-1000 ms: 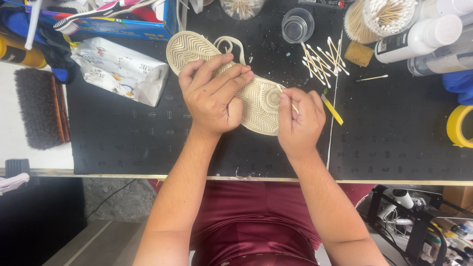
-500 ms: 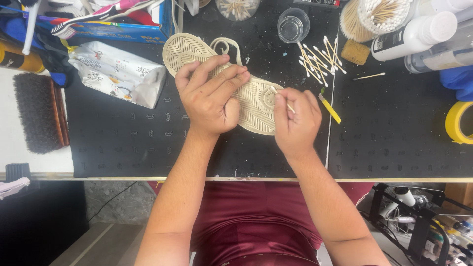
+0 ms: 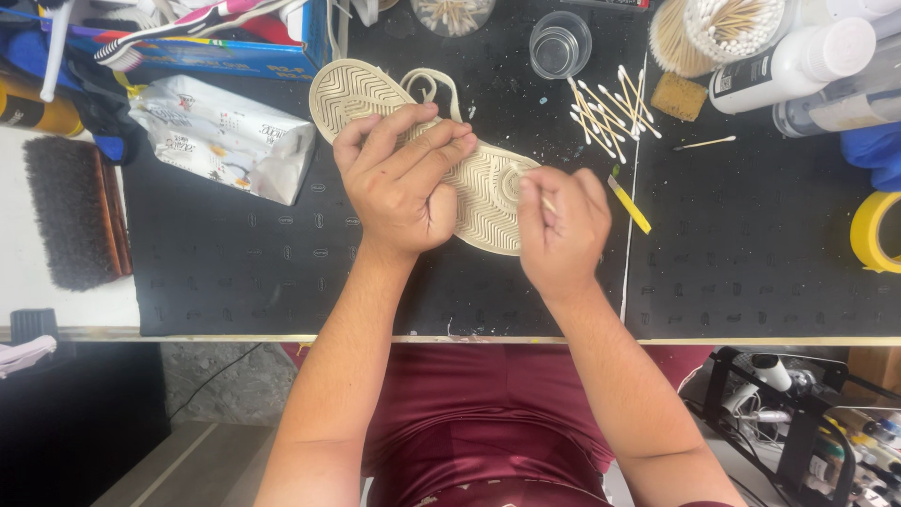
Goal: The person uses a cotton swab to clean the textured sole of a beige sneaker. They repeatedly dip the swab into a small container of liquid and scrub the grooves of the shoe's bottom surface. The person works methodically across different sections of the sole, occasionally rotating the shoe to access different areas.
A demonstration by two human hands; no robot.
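Note:
A cream shoe (image 3: pixel 488 192) lies sole-up on the black mat (image 3: pixel 732 244), its grooved sole facing me. My left hand (image 3: pixel 402 183) grips the shoe across its middle, fingers curled over the sole. My right hand (image 3: pixel 561 230) pinches a thin cotton swab (image 3: pixel 546 202) and presses its tip against the sole near the round tread pattern. A cream lace loop (image 3: pixel 434 83) shows behind the shoe.
Used cotton swabs (image 3: pixel 605 108) lie scattered at the back, beside a small glass (image 3: pixel 559 44), a swab jar (image 3: pixel 727 28), white bottles (image 3: pixel 793 66) and a brown sponge (image 3: pixel 678 97). A wipes pack (image 3: pixel 225 136) and brush (image 3: pixel 70 211) are left; a yellow tape roll (image 3: pixel 873 235) is right.
My right hand has shifted slightly left along the sole with the swab. My left hand keeps its hold on the shoe.

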